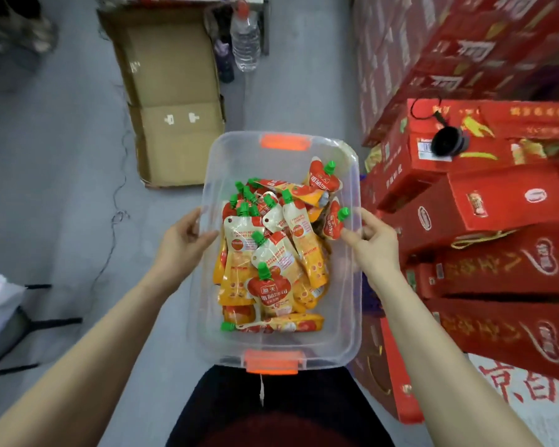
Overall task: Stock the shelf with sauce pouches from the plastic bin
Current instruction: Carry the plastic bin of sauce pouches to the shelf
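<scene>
I am gripping the bin [352, 304] rims with both hands, left [183, 241] and right [373, 243]; pouches [271, 250] lying between, right hand nearer.

The grey floor [62, 175] carried a flattened cardboard box [171, 101], with a clear water bottle [246, 43] standing just beyond it. Stacked red cartons [484, 204] occupied the right side. A thin cable [117, 217] trailed across the surface.

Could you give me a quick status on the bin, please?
Left hand and right hand grip the clear bin by its sides. Sauce pouches all inside. Nothing blocking.
</scene>
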Action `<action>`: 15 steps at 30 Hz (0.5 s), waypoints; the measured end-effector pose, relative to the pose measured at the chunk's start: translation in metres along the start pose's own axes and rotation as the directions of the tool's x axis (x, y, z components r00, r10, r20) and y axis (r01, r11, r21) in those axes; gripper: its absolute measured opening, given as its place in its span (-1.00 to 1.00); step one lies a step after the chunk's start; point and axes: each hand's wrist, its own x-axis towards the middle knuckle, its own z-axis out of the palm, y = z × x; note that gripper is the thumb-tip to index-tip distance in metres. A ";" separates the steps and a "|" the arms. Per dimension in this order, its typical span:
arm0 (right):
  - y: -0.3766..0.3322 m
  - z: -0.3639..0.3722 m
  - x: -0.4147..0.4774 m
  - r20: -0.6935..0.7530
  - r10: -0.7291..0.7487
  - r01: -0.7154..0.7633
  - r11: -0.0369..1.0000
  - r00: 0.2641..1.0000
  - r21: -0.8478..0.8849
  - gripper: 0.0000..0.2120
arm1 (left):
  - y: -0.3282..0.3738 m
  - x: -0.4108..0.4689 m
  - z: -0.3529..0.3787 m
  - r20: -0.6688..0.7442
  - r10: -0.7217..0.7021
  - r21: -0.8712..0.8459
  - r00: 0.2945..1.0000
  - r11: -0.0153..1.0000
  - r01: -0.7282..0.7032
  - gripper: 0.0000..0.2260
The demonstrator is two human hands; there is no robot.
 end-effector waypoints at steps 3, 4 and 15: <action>-0.046 0.014 0.080 0.015 0.006 -0.006 1.000 1.000 -0.023 -0.42 | 0.041 0.073 -0.007 -0.004 0.009 -0.042 1.000 0.999 -0.009 -0.65; -0.062 0.019 0.106 0.016 0.008 -0.007 1.000 1.000 -0.027 -0.41 | 0.056 0.099 -0.008 -0.009 0.018 -0.047 1.000 0.999 -0.018 -0.66; -0.228 0.054 0.400 -0.067 0.014 -0.015 1.000 0.998 -0.017 -0.42 | 0.226 0.413 -0.003 0.068 0.075 -0.127 0.995 0.990 -0.065 -0.65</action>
